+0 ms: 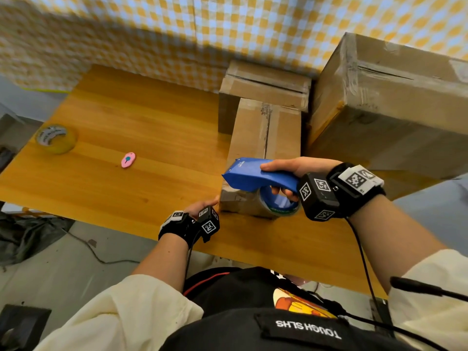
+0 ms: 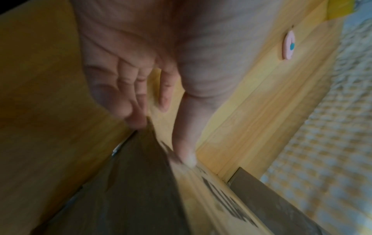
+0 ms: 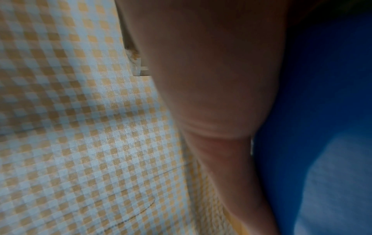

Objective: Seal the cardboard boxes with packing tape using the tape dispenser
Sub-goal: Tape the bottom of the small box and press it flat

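1. Wooden bench [image 1: 141, 117]; right hand [image 1: 291, 171] wrapped round blue tape dispenser [image 1: 255, 174], over near end of long box [image 1: 266, 133].
2. Left hand [image 2: 128, 82] open, fingertips [image 2: 136, 120] at box's near-left corner.
3. Box's long axis running straight away from body; seam [image 1: 266, 130] likely next, pulled lengthwise.

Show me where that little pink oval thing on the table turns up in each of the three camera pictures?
Head: the pink oval object lies left of centre on the wooden table, apart from the boxes.
Left wrist: it shows at upper right, beyond the left hand.
Right wrist: not in it.
Shared landmark: the long cardboard box, whose near corner fills the lower left-wrist picture.
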